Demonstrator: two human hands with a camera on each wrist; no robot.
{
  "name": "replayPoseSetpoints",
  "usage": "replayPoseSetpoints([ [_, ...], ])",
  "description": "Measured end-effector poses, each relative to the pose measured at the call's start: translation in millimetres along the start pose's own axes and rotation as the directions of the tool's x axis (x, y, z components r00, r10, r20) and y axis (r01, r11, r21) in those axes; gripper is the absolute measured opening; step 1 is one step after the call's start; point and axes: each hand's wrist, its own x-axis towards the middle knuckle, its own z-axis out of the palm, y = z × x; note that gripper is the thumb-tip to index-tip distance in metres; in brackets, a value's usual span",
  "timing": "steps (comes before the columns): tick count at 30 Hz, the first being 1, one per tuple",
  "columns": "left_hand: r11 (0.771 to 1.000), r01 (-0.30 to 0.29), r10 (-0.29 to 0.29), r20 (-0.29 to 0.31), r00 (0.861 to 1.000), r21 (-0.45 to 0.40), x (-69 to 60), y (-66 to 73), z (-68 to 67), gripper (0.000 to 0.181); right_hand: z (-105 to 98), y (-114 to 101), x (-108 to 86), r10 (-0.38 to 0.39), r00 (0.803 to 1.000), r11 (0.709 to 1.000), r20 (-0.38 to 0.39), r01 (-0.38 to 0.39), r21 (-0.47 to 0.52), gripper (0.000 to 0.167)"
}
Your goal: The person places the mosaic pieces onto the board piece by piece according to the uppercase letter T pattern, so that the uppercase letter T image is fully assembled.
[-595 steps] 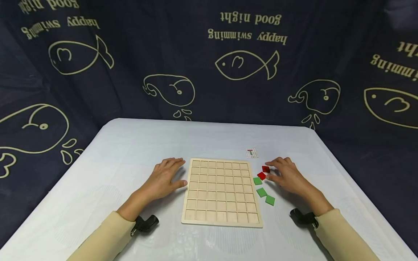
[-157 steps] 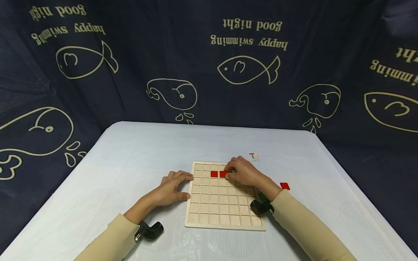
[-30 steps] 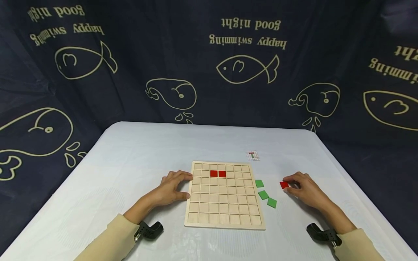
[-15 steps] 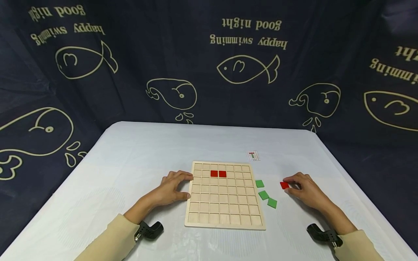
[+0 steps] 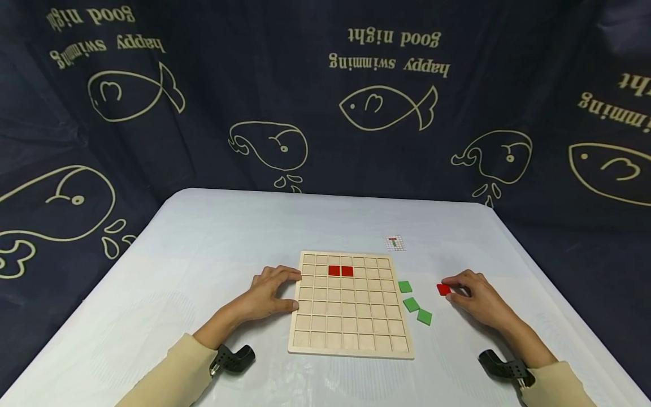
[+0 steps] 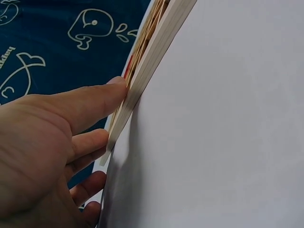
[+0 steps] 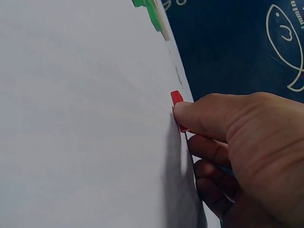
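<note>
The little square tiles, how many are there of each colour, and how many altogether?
Red tiles: 3 (2 in the wooden board, 1 pinched in the right hand)
Green tiles: 3 (all on the white table, to the right of the board)
Total: 6 tiles

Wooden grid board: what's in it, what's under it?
Two red tiles sit side by side in the second row from the far edge. What's under the board can't be seen; white tablecloth shows around it.

Navy fish-print cloth [image 5: 315, 135] behind a white table [image 5: 254, 226]
</note>
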Motion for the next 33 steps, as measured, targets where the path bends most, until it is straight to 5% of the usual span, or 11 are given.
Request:
replayPoseSetpoints([
  [33, 1.0, -0.007, 0.006, -0.044, 0.999, -0.01, 0.3, -1.5, 3.7, 0.056, -1, -9, 1.9, 0.001, 0.998, 1.0, -0.065, -0.001, -0.008, 0.025],
])
